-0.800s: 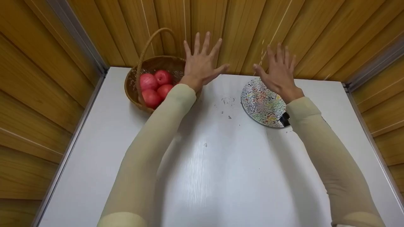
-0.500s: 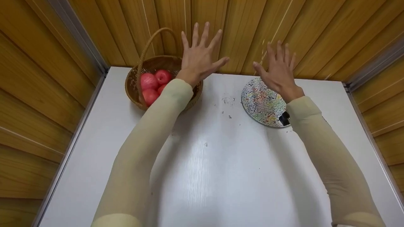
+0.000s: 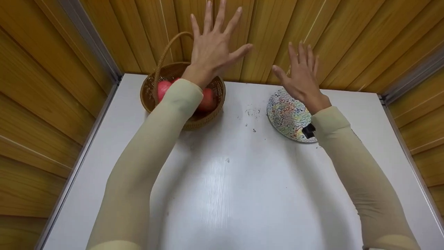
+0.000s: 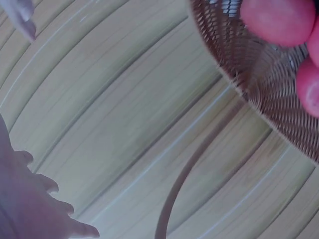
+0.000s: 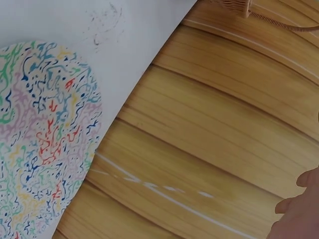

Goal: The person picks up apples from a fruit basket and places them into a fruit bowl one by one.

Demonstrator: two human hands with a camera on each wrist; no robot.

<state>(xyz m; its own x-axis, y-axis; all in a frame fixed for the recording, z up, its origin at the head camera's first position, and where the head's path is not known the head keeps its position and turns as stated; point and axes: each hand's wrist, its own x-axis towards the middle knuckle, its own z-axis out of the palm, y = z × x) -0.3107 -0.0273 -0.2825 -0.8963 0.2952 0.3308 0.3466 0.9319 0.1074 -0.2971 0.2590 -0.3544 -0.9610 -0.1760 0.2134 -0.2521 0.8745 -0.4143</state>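
Observation:
My left hand (image 3: 212, 48) is raised with fingers spread, overlapping the wicker basket (image 3: 204, 122) in the head view and holding nothing. Red, apple-like fruits (image 4: 279, 20) lie in that basket; my left wrist and sleeve hide part of them in the head view. Its thin arched handle (image 3: 166, 50) rises at the left. My right hand (image 3: 302, 78), fingers straight and thumb apart, hovers over a round board (image 3: 288, 113) with a multicoloured squiggle pattern. A black piece (image 3: 308, 131) sits at the board's near edge, partly behind the right sleeve.
Both round things stand on a white table (image 3: 242, 187) near its back edge. A wood-panelled wall (image 3: 263, 38) rises right behind, with more panels at both sides. Small dark marks (image 3: 254, 111) spot the tabletop between basket and board.
My left hand has moved up and slightly left, toward the camera, uncovering the basket's right side. The right hand has shifted slightly up and left. Basket and board stay put.

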